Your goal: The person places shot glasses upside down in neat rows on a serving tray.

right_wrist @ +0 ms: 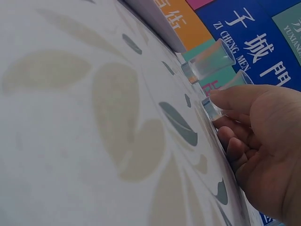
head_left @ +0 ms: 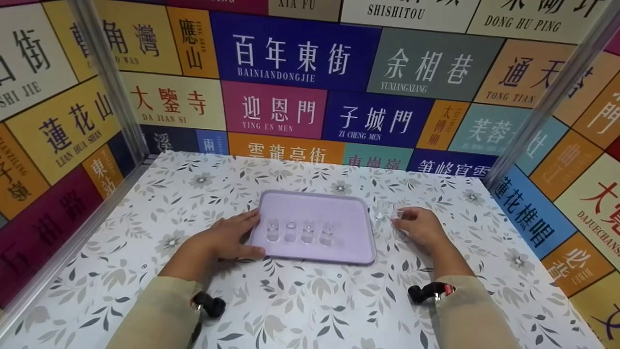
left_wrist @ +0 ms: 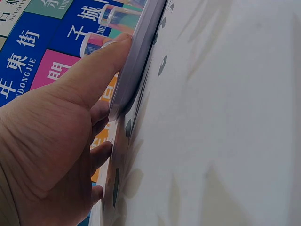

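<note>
A lilac tray (head_left: 339,208) lies mid-table with several small clear glasses (head_left: 299,231) standing in a row near its front edge. My left hand (head_left: 244,233) grips the tray's left rim (left_wrist: 141,52), thumb (left_wrist: 94,66) laid along the rim and fingers curled beside and under it. Two more clear glasses stand on the table just right of the tray. My right hand (head_left: 401,222) pinches the nearer glass (right_wrist: 233,80) between thumb and fingers. The other glass (head_left: 380,211) stands free beside it, close to the tray's right edge, and shows again (right_wrist: 210,59) in the right wrist view.
The table (head_left: 310,300) has a white cloth with a grey leaf pattern. Walls of coloured sign panels (head_left: 295,53) close in the back, left and right, with metal posts (head_left: 109,82) at the back corners. Both forearms wear beige sleeves with black wrist cameras.
</note>
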A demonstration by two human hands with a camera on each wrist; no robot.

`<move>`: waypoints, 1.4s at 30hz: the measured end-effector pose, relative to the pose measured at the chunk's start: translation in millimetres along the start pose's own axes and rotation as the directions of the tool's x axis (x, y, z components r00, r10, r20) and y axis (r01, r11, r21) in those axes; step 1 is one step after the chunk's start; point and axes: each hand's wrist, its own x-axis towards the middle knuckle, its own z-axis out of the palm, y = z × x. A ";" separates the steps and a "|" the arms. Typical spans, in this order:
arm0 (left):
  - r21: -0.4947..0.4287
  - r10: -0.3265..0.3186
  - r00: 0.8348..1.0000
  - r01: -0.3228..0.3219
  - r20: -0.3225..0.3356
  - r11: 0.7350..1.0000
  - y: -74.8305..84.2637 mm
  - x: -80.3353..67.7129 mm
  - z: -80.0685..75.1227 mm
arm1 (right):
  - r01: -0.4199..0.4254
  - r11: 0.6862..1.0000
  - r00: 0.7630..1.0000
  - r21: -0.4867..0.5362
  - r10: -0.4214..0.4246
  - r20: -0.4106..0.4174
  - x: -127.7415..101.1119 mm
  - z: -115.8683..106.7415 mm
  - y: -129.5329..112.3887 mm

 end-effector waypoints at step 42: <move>0.011 0.051 0.999 -0.051 -0.010 0.999 -0.4 -1.1 -0.1 | 0.152 0.844 0.980 0.515 -0.063 -0.187 -14.1 -7.3 -46.9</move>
